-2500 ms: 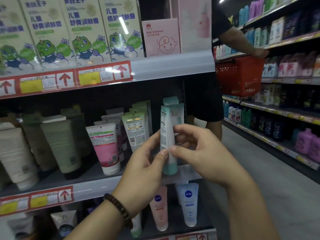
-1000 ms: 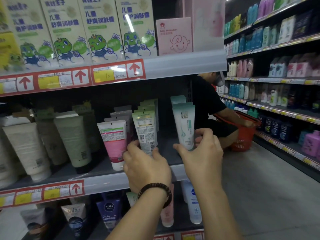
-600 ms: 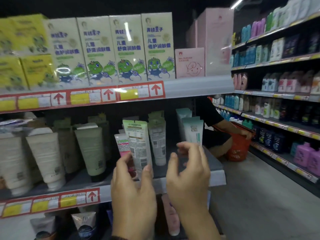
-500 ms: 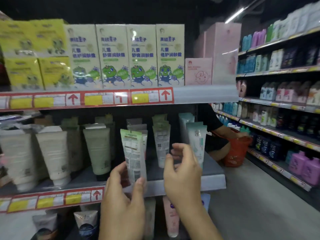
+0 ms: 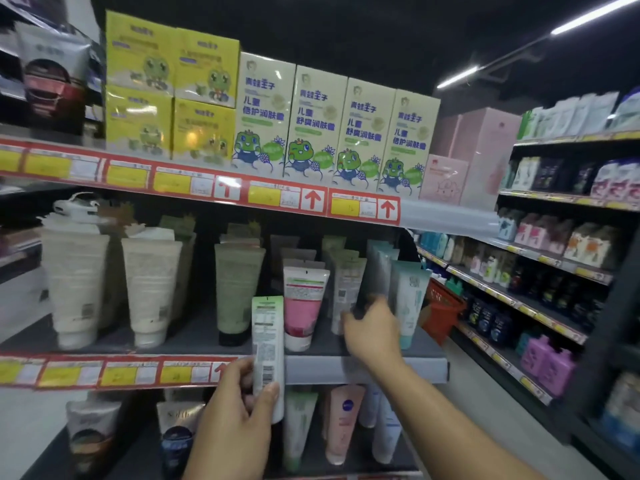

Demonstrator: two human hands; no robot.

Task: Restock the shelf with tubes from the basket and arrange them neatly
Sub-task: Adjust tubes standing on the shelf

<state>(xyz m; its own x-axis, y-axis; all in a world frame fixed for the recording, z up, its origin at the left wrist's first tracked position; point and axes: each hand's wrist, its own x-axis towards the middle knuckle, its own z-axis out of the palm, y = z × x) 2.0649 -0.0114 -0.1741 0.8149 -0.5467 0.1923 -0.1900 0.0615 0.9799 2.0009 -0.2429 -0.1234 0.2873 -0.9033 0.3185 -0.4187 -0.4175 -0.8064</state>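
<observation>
Head view: at the upper left of the frame, yellow boxes [image 5: 169,88] sit on the top shelf. Below them, two cream tubes [image 5: 74,282] stand cap-down on the middle shelf [image 5: 363,370], with a pale green tube [image 5: 237,289] to their right. Frog-printed boxes [image 5: 322,123] fill the upper centre.

At lower centre, the left hand [image 5: 235,420] holds a white tube with a green top [image 5: 267,341] upright in front of the shelf's edge. Its thumb and fingers [image 5: 240,370] close round the lower part, and the barcode faces the camera. This tube is off the shelf, and its top overlaps the pink tube [image 5: 304,306] standing on the shelf behind it.

Right of the pink tube is a row of white tubes [image 5: 346,285]. The right hand [image 5: 374,332] reaches in at this row, its back to the camera. Its fingers [image 5: 348,317] are blurred and partly hidden. They seem to touch the front tube of that row, but I cannot tell whether they grip it.

Just right of that hand, a teal-topped tube [image 5: 408,296] stands at the shelf's end. Further right, a red basket [image 5: 441,306] sits low in the aisle.
</observation>
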